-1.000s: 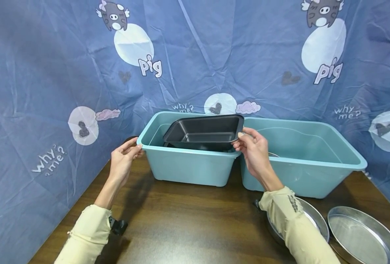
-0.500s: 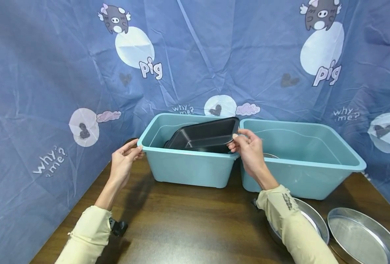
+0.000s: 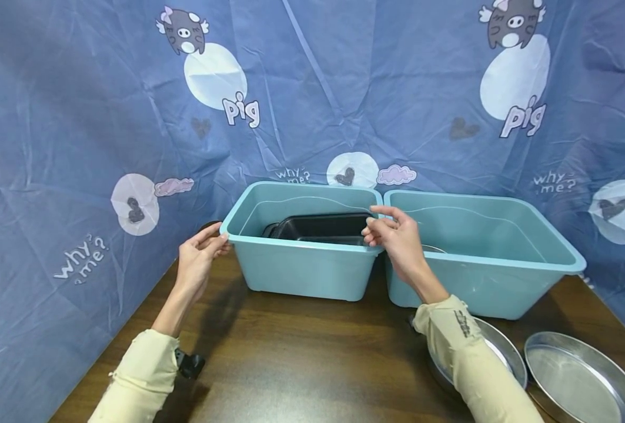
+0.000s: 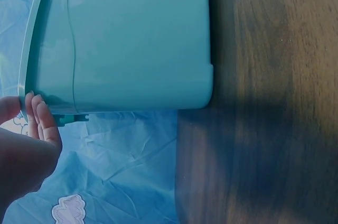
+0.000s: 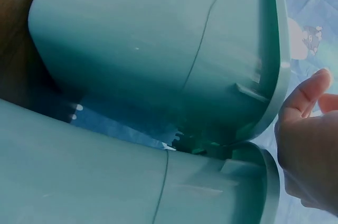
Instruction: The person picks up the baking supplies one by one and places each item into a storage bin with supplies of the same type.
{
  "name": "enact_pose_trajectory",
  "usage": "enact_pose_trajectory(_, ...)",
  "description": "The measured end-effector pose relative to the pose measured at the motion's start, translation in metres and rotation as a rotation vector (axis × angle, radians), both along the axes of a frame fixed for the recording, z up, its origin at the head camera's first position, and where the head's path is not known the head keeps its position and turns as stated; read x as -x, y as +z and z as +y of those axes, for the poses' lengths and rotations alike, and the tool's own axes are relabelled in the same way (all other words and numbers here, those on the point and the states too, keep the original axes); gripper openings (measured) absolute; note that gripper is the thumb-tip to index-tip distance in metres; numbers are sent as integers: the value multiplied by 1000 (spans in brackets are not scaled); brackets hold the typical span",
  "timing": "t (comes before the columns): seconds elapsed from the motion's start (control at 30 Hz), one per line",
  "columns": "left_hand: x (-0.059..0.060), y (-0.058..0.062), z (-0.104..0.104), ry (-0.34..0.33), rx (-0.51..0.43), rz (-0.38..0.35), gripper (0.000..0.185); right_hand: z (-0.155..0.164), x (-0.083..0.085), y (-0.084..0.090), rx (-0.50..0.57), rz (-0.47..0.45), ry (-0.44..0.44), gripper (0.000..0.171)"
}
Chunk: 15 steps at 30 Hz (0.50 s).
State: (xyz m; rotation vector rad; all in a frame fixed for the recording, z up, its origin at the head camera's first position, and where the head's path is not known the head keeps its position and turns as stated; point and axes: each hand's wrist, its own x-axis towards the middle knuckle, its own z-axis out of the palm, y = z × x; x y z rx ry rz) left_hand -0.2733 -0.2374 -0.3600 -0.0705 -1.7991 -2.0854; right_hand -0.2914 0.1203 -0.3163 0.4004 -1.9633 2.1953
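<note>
Left hand (image 3: 198, 255) pinching, as the head view has it: thumb and fingertips hold the left tub (image 3: 304, 267) at the near left corner of its rim. Over on the right, the right hand (image 3: 399, 244) has nothing in its grasp, fingers bent, thumb and forefinger apart, poised by that same tub's right end. And there's the black pan (image 3: 320, 226), lying inside the left tub, its lower part hidden by the near wall and its right end close behind the right hand (another dark edge peeps out at its left). Right tub (image 3: 465, 285) stands just beside, a thin curved rim (image 3: 433, 249) visible within. Near right on the brown table (image 3: 312, 352), two round metal pans: the left one (image 3: 502, 346) partly covered by the right sleeve (image 3: 476, 364), the right one (image 3: 579, 379) in fuller view. Blue printed cloth (image 3: 312, 88) hangs behind it all.

To the left wrist view, turned sideways: fingers and thumb on either side of the tub's rim, a firm enough picture of that pinch.

Right wrist view, and the hand sits just beside the rims, thumb and fingers free, the two tubs' corners close together (whether they touch, I can't tell).
</note>
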Motion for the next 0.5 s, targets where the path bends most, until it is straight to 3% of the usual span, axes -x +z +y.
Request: enact_pose_trajectory(0.5,0,1,1,-4,3,-14,43,16,-13,-10,-17,57,51,29)
